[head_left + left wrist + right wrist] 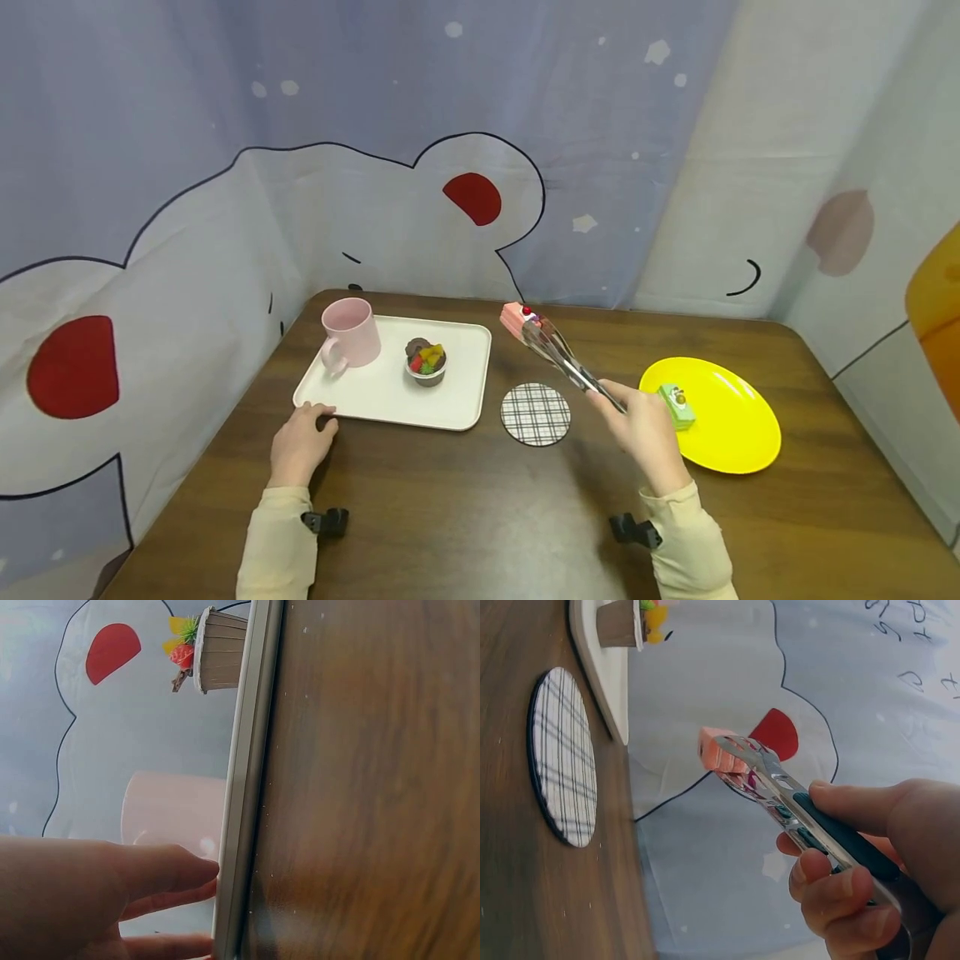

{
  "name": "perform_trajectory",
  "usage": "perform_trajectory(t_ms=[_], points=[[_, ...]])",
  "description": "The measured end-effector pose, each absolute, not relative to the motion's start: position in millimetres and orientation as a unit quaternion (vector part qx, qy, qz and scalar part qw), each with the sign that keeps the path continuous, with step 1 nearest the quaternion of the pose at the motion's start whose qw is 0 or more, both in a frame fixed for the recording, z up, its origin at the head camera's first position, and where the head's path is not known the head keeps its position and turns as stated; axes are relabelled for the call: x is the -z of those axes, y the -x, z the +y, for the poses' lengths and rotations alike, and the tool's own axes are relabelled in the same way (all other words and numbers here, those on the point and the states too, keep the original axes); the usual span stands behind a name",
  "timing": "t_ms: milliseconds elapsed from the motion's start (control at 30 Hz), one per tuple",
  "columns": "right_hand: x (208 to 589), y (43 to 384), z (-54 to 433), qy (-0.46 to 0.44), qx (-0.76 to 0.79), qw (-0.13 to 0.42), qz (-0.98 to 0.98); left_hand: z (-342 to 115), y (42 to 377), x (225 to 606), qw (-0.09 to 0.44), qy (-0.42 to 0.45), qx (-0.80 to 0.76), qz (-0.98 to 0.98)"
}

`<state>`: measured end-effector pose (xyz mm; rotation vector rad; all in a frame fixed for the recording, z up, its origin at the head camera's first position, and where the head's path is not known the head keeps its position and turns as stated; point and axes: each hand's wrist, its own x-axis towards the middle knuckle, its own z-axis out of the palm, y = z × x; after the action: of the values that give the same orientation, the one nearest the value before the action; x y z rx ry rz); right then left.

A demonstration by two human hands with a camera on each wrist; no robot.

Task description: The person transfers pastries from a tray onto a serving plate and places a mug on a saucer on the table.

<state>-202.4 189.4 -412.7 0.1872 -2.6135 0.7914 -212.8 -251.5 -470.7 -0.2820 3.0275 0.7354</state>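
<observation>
My right hand [643, 429] grips a pair of metal tongs [558, 350] with dark handle grips. Between the tong tips sits a pink cake slice [513, 320] topped with a red berry, held up off the table above and beyond the plaid round coaster [536, 414]. My left hand [300, 443] rests with its fingertips at the near left edge of the white tray [390, 407]. On that tray stand a pink mug [352, 333] at the left and a chocolate cupcake [427, 363] with fruit on top, nearer the middle.
A yellow oval plate [738, 425] lies at the right, with a green cake slice [677, 407] on its left side, close beside my right hand. The brown wooden table [450, 517] meets a printed curtain [375, 225] along its back edge.
</observation>
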Motion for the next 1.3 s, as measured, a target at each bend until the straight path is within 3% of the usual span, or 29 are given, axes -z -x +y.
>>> perform_trajectory(t_ms=[333, 633, 1300], points=[[417.1, 193.4, 217.9, -0.049, -0.263, 0.19, -0.944, -252.5, 213.7, 471.6, 0.012, 0.089, -0.233, 0.968], [413.9, 179.2, 245.1, 0.018, -0.33, 0.099, -0.939, -252.3, 213.8, 470.4, 0.008, 0.092, -0.228, 0.969], [434.2, 158.3, 291.3, 0.127, -0.366, 0.12, -0.914, -250.2, 212.1, 470.7, 0.0, 0.088, -0.232, 0.969]])
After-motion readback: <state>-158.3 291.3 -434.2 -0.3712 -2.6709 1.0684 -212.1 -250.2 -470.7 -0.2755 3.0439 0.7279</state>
